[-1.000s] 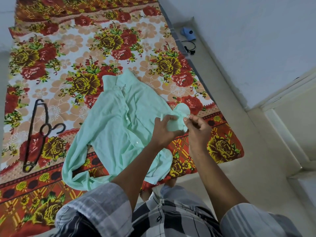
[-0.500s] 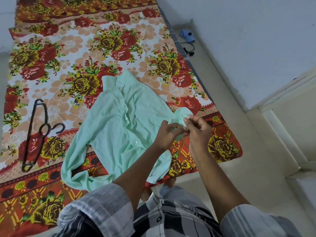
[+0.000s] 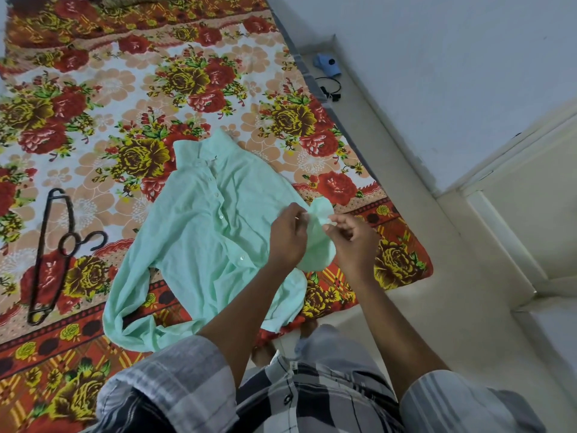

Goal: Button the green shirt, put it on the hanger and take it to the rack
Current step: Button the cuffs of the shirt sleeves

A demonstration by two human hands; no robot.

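step: buttoning cuff | shirt point(image 3: 199, 245) flat on bed point(image 3: 93, 89), collar far | left hand point(image 3: 288, 237), right hand point(image 3: 354, 242) pinch cuff point(image 3: 320, 214) between them | hanger point(image 3: 51, 254) far left, nearer left hand

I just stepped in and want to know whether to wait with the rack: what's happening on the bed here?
A person is standing at the bed working on a green shirt spread over the flowered sheet. Both hands, left hand and right hand, pinch the cuff of one sleeve, apparently buttoning it. The shirt's front looks closed along its buttons. The hanger lies apart on the sheet, untouched, so hanging has not started.
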